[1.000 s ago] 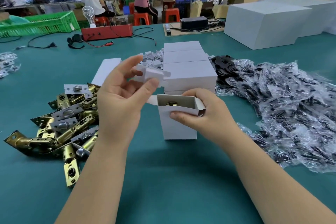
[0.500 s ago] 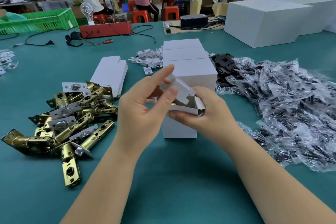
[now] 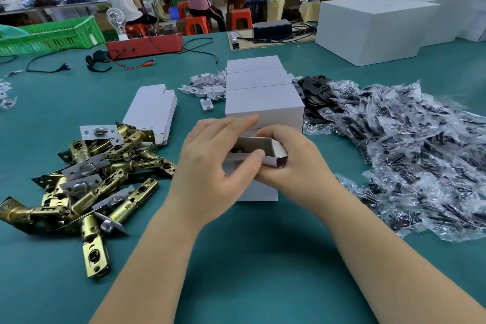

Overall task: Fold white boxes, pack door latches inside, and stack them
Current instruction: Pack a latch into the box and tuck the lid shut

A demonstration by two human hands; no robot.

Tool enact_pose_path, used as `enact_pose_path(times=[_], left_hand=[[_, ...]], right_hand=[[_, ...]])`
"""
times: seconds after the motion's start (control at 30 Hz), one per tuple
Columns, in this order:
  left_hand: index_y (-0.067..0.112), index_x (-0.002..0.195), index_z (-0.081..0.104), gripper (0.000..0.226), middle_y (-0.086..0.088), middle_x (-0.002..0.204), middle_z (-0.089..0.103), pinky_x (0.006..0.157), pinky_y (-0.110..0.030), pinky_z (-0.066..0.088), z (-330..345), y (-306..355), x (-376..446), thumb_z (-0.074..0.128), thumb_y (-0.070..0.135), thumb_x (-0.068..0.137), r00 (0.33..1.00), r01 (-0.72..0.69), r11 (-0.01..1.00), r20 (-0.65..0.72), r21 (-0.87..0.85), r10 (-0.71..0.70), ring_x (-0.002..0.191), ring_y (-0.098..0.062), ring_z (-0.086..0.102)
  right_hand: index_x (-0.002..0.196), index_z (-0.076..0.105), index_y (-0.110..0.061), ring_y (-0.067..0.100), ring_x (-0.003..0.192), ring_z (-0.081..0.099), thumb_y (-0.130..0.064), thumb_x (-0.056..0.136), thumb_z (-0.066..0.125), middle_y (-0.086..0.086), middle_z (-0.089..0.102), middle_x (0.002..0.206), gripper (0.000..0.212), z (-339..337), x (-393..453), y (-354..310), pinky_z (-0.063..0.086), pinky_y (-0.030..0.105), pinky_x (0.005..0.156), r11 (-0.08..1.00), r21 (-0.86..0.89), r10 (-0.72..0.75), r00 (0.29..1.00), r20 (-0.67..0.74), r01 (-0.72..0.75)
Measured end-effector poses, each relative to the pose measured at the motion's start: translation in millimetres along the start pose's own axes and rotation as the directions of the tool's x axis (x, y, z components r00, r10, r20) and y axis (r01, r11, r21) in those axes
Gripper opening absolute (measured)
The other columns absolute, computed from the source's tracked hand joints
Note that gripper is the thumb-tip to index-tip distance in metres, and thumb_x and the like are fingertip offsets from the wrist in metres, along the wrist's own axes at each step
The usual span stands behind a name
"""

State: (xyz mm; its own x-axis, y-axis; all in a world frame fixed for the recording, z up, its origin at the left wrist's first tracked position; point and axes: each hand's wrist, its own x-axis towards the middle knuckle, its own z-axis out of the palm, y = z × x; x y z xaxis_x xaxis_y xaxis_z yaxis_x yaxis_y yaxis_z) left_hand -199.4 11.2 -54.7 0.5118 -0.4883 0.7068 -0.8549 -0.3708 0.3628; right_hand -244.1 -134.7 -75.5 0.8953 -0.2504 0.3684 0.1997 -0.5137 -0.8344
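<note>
While the small white box [image 3: 259, 192] stands upright on the green table [image 3: 263, 271] with its top open, the left hand [image 3: 210, 166] and right hand [image 3: 297, 163] both grip its upper rim.

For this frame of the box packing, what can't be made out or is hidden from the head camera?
- Contents of the open white box: both hands cover its mouth; only a dark glimpse shows.
- Left hand: its fingertips are hidden inside the box.
- Right hand: the fingers behind the box are hidden.
- Plastic bags: glare and blur hide what the dark parts are.
- Stacked white boxes: closed, contents unseen.
</note>
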Motion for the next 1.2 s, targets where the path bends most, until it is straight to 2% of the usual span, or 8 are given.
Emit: enact_pose_path(times=[0.2, 0.33, 0.43, 0.57, 0.67, 0.83, 1.0, 1.2], left_hand=[[0.033, 0.098, 0.066, 0.021, 0.028, 0.095, 0.061, 0.086, -0.009, 0.038, -4.8, -3.9, 0.6, 0.054, 0.044, 0.083, 0.989, 0.142, 0.978, 0.059, -0.153, -0.134, 0.094, 0.002, 0.053], [0.039, 0.095, 0.064, 0.012, 0.028, 0.093, 0.062, 0.083, -0.007, 0.036, -5.1, -5.8, 0.3, 0.063, 0.036, 0.082, 0.976, 0.217, 0.960, 0.070, -0.178, -0.207, 0.093, 0.005, 0.054], [0.037, 0.097, 0.065, 0.020, 0.025, 0.097, 0.062, 0.084, -0.006, 0.035, -4.7, -7.0, 0.5, 0.062, 0.044, 0.079, 0.960, 0.278, 0.949, 0.078, -0.147, -0.269, 0.097, 0.002, 0.053], [0.040, 0.095, 0.064, 0.023, 0.019, 0.098, 0.062, 0.083, -0.012, 0.039, -4.9, -12.1, 1.7, 0.063, 0.051, 0.076, 0.943, 0.331, 0.932, 0.086, -0.146, -0.321, 0.101, -0.009, 0.054], [0.039, 0.095, 0.066, 0.025, 0.018, 0.097, 0.062, 0.084, -0.020, 0.043, -2.1, -13.3, 2.1, 0.064, 0.052, 0.074, 0.934, 0.355, 0.915, 0.112, -0.189, -0.339, 0.101, -0.010, 0.055], [0.039, 0.097, 0.060, 0.026, 0.019, 0.100, 0.057, 0.079, -0.002, 0.031, 0.1, -11.5, 0.5, 0.067, 0.049, 0.074, 0.945, 0.318, 0.926, 0.150, -0.202, -0.291, 0.099, 0.005, 0.050], [0.027, 0.103, 0.066, 0.033, 0.014, 0.101, 0.058, 0.075, -0.004, 0.034, -1.3, -10.8, -1.2, 0.070, 0.043, 0.074, 0.960, 0.257, 0.948, 0.161, -0.187, -0.229, 0.097, -0.004, 0.052], [0.026, 0.105, 0.066, 0.034, 0.013, 0.103, 0.058, 0.078, -0.006, 0.036, -2.1, -12.4, -1.5, 0.070, 0.041, 0.074, 0.962, 0.240, 0.955, 0.176, -0.176, -0.210, 0.100, -0.007, 0.053]], right_hand=[[0.086, 0.064, -0.023, 0.010, 0.065, 0.059, -0.054, 0.071, 0.054, -0.007, 0.063, 0.075, 0.035, -18.5, 3.9, -1.2, 0.051, 0.029, 0.062, 0.994, 0.050, -0.088, 0.981, -0.173, 0.098], [0.068, 0.061, -0.016, 0.008, 0.048, 0.051, -0.028, 0.081, 0.052, -0.008, 0.059, 0.057, 0.021, -45.3, 16.0, 11.8, 0.044, 0.020, 0.047, 0.933, 0.356, 0.155, 0.842, -0.517, 0.047], [0.071, 0.059, -0.016, 0.003, 0.047, 0.051, -0.016, 0.087, 0.052, -0.008, 0.059, 0.061, 0.018, -54.5, 28.2, 30.9, 0.045, 0.019, 0.051, 0.908, 0.370, 0.364, 0.805, -0.468, -0.195], [0.079, 0.062, -0.013, 0.017, 0.070, 0.053, -0.018, 0.087, 0.051, 0.002, 0.061, 0.074, 0.014, -50.1, 44.7, 60.6, 0.049, 0.038, 0.067, 0.909, 0.103, 0.414, 0.844, -0.340, -0.404], [0.090, 0.068, -0.004, 0.025, 0.074, 0.056, -0.011, 0.084, 0.047, 0.006, 0.065, 0.081, 0.023, -52.5, 71.3, 65.3, 0.046, 0.033, 0.067, 0.876, -0.241, 0.341, 0.891, -0.299, -0.417], [0.077, 0.054, -0.009, 0.029, 0.074, 0.050, -0.007, 0.087, 0.045, 0.015, 0.064, 0.095, 0.014, -48.7, 104.7, 66.8, 0.037, 0.033, 0.064, 0.552, -0.793, 0.308, 0.947, -0.092, -0.257], [0.111, 0.057, -0.003, 0.034, 0.104, 0.057, -0.005, 0.092, 0.043, 0.017, 0.055, 0.120, 0.024, -41.3, 111.8, 70.7, 0.040, 0.036, 0.076, 0.410, -0.848, 0.417, 0.896, -0.153, -0.335], [0.065, 0.047, -0.012, 0.031, 0.088, 0.059, 0.001, 0.087, 0.045, 0.009, 0.059, 0.087, 0.026, -38.0, 114.1, 69.3, 0.042, 0.033, 0.070, 0.434, -0.824, 0.354, 0.910, -0.216, -0.364]])
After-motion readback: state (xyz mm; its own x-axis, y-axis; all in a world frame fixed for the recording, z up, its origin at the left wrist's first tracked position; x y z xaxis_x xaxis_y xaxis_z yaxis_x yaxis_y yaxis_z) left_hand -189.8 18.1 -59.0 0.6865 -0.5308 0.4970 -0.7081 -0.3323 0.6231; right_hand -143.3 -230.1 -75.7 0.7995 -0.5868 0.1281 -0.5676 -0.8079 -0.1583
